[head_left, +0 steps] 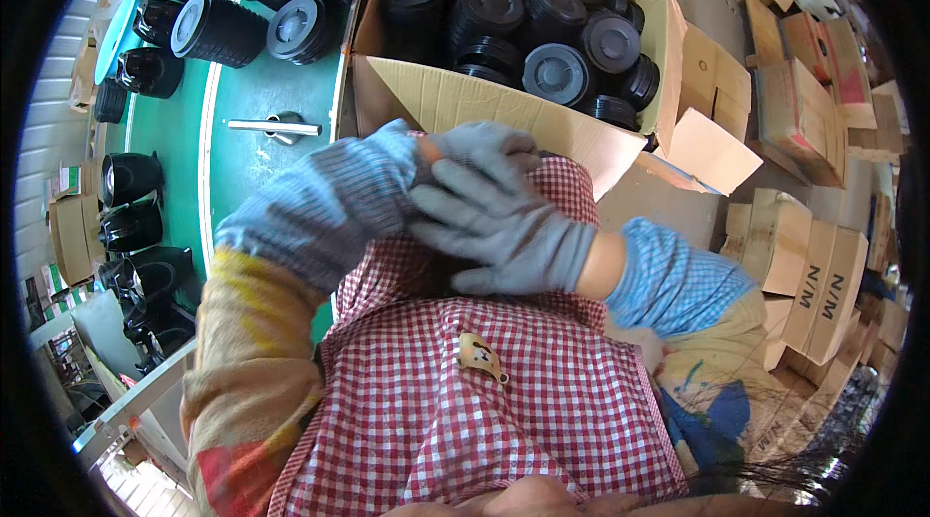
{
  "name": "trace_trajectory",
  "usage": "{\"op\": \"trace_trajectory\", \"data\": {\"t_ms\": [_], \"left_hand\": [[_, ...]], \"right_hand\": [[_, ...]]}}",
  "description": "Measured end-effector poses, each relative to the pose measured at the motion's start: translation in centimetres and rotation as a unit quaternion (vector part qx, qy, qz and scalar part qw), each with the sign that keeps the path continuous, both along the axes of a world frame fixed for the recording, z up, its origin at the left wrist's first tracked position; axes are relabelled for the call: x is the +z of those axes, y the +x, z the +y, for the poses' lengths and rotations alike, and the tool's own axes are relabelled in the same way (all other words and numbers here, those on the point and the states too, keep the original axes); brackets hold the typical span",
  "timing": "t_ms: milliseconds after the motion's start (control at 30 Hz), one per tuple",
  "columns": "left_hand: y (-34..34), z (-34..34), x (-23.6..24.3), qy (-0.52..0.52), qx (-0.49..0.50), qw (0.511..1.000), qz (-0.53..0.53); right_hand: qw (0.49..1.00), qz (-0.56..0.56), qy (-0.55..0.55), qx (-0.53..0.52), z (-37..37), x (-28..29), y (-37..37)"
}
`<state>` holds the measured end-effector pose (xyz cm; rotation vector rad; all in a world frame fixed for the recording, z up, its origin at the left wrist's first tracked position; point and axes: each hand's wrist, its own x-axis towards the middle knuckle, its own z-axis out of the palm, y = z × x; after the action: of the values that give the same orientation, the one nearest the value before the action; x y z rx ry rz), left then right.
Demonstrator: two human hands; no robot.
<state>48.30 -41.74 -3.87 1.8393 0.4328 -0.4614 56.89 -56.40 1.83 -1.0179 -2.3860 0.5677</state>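
Both my hands wear grey gloves and meet in front of my red-and-white checked apron (484, 372). My right hand (513, 231) lies across the left one near its wrist, fingers stretched out and apart. Partly covered by it, my left hand (484, 147) points to the right; most of its fingers are hidden or blurred. A strip of bare wrist shows between the left glove and the blue sleeve cover (329, 202). Another blue checked sleeve cover (678, 275) is on my right forearm. I see no object in either hand.
Just beyond my hands stands an open cardboard box (465, 95) full of round black lidded parts (555, 74). On the green table (242, 168) at left are stacked black discs (218, 30), a metal T-shaped tool (281, 127) and black pots (131, 178). Cartons (823, 289) pile up at right.
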Motion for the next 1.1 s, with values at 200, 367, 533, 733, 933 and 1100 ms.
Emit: {"op": "trace_trajectory", "data": {"t_ms": [200,367,533,733,933,1100], "left_hand": [[-1.8,-0.6,3.3,-0.081,0.029,0.993,-0.079],[-0.8,0.8,0.4,0.079,-0.200,0.972,-0.092],[0.8,-0.5,3.1,0.112,-0.094,0.988,-0.041],[-4.7,-1.3,-3.0,-0.355,0.158,0.919,-0.071],[1.8,3.1,-2.0,-0.060,-0.269,0.680,-0.680],[-7.6,0.1,7.7,0.187,-0.044,0.960,-0.205]], "right_hand": [[0.999,-0.015,0.019,-0.032,-0.9,-3.0,6.3],[0.999,-0.019,0.047,0.013,-0.2,-1.0,0.9],[0.996,0.046,0.077,-0.023,-0.3,-0.7,1.4],[0.998,0.060,0.031,0.021,0.0,-3.0,2.8],[0.993,0.006,-0.030,-0.113,-0.5,-1.4,1.9],[0.884,0.236,-0.009,-0.403,-4.8,-5.4,4.3]]}}
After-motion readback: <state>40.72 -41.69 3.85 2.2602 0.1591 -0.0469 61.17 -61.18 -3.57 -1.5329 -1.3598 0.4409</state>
